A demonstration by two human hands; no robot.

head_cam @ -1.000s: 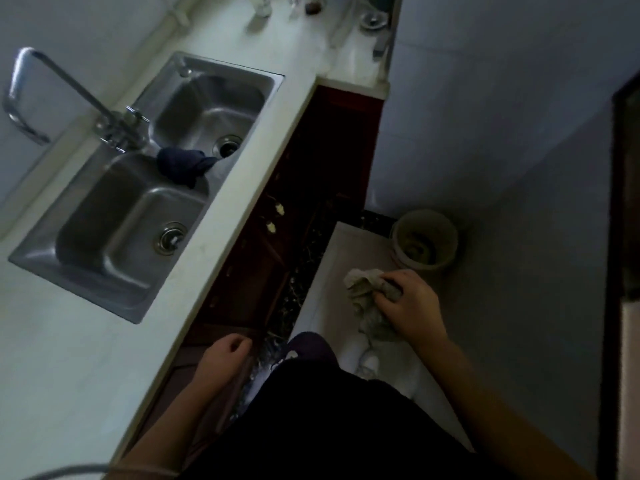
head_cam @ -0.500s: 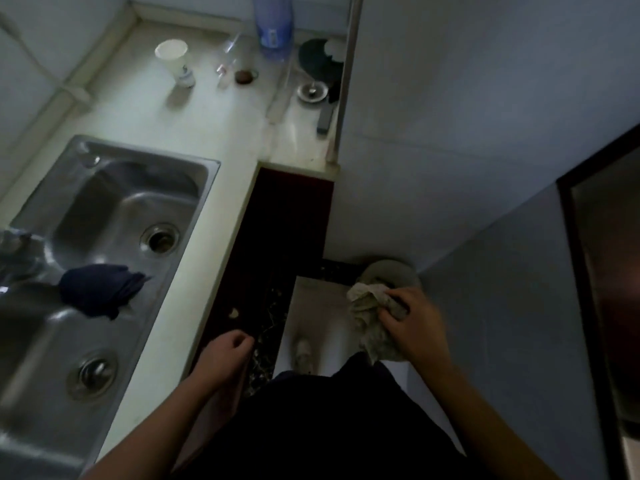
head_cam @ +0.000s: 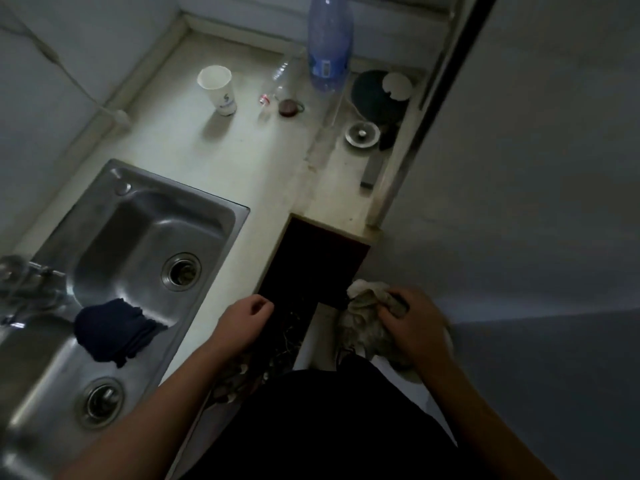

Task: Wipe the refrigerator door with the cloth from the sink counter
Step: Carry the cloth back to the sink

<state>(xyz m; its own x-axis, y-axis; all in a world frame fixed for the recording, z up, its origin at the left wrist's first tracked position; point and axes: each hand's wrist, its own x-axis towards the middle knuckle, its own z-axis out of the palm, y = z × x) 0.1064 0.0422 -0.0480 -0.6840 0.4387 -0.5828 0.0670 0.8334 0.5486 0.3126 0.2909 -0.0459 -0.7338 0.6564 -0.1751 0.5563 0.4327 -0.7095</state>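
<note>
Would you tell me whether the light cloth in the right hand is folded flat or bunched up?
Bunched up: the cloth hangs in crumpled folds from the right hand, which grips it.

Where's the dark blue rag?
In the head view, lower left: the dark blue rag is draped over the divider between the two sink basins, left of the left hand.

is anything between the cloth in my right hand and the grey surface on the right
Nothing visible does. The right hand grips the pale cloth close beside the grey surface, with only open space between them. The left hand hangs by the counter edge, holding nothing. Whether that surface is the refrigerator door I cannot tell.
</note>
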